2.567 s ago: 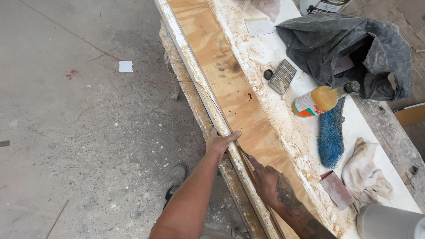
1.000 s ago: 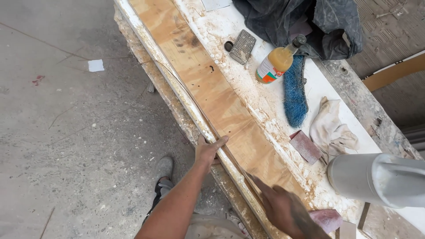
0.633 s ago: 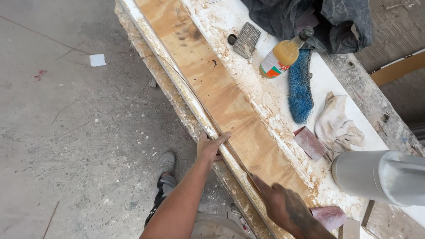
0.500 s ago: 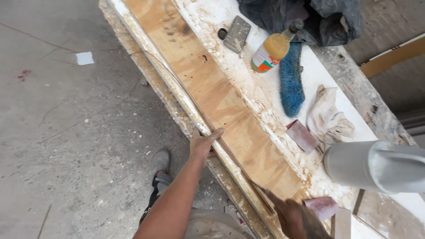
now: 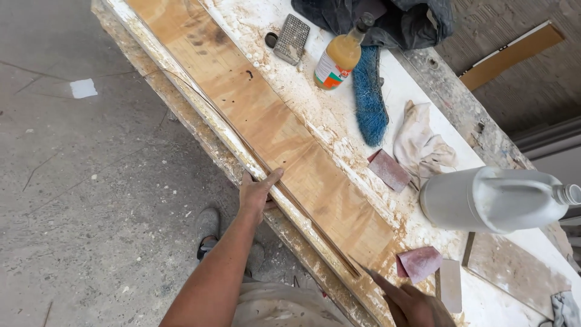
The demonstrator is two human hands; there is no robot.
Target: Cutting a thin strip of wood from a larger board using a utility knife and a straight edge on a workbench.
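Note:
A long wooden plank (image 5: 266, 121) lies along a dusty workbench (image 5: 339, 130). A thin wooden strip (image 5: 311, 221) runs along the plank's left edge and bows away from it further up. My left hand (image 5: 257, 194) grips the strip at the bench edge, thumb on top and fingers curled beneath. My right hand (image 5: 411, 303) is at the bottom of the view, partly cut off. Its fingers reach the strip's near end beside a reddish sanding pad (image 5: 419, 263).
On the bench right of the plank: an orange-liquid bottle (image 5: 339, 57), a blue brush (image 5: 370, 97), a white rag (image 5: 420, 142), another sanding pad (image 5: 389, 171), a white jug (image 5: 496, 198) on its side, a metal grater-like block (image 5: 292, 39), dark cloth (image 5: 393, 18). Concrete floor (image 5: 78, 200) lies left.
The view has shifted so the bench items sit higher and further left. My left hand still grips the strip at the edge. My right hand has stayed at the strip's near end.

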